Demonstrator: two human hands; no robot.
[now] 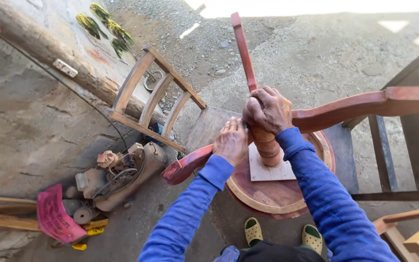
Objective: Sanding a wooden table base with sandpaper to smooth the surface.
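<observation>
Gripping the top of a turned post (266, 145), the right hand (267, 109) has its fingers (257, 107) clamped around the joint where three curved reddish legs (355, 106) meet. The left hand (231, 140) lies just beside it, fingers (233, 127) together and flat against the post's side, above the leg that sweeps down to the left. The post is ringed, glossy red-brown, and stands upright on a pale square plate (267, 171) fixed to a round top (272, 194) with a lighter rim; the piece sits inverted directly below the fingers. One leg rises away beyond the fingers, another runs off right of them. Both sleeves are blue. Behind the fingers lies a bare wooden chair (156, 99) on the concrete floor (316, 53); left of them sits a dusty motor (117, 174).
</observation>
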